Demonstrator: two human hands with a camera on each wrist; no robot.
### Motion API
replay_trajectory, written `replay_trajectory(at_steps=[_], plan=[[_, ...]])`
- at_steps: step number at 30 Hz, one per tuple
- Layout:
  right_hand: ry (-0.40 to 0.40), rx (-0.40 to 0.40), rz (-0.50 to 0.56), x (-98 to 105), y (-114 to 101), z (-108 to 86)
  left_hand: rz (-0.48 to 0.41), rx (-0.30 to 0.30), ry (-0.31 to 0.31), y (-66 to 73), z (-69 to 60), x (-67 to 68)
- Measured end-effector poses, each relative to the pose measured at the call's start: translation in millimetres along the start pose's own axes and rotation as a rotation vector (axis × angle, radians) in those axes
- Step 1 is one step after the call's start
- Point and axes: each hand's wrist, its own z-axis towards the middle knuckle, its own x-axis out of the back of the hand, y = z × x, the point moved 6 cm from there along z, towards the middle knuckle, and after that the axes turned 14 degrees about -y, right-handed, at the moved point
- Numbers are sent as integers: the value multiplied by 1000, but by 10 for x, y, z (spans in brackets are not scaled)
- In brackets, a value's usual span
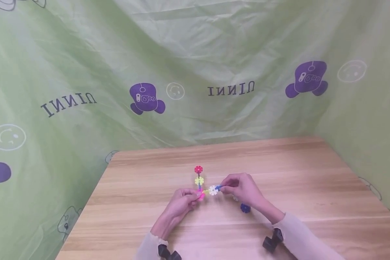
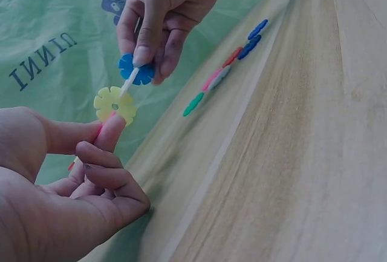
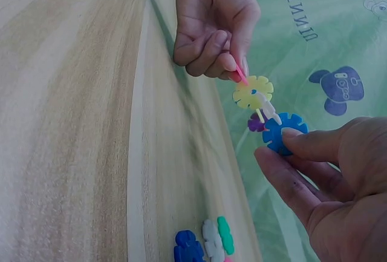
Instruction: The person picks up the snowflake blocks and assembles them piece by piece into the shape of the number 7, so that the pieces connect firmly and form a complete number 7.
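My left hand (image 1: 178, 204) pinches a pink snowflake disc (image 1: 201, 194) with thumb and forefinger. Joined edge to edge, notched plastic discs form a chain above the table. From the pink one, a branch leads away through a blue disc and a yellow disc (image 1: 199, 180) to a red disc (image 1: 198, 169). Toward the right, a yellow disc (image 2: 115, 105) connects to a white disc (image 1: 213, 190), which meets a blue disc (image 3: 285, 134). That blue disc is pinched by my right hand (image 1: 245, 189). A purple disc (image 3: 256, 122) shows behind the chain in the right wrist view.
Several loose discs lie on the wooden table (image 1: 143, 173), partly hidden by my right hand: dark blue (image 1: 245, 208), green (image 2: 193, 104), grey-white (image 2: 221, 78), pink and red. A green printed cloth (image 1: 195, 119) hangs behind and at both sides.
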Motion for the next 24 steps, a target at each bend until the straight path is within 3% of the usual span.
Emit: replay_trajectory(at_steps=[10,17,24], plan=[[10,-3,-24,-38,21,24,28,1,0,31,2,42],[-92,20,-30,-23,33,68,-12,-19,-19,38,1,99],[-152,25,-58,164,38,42,-30,-28,-34,50,2,125]])
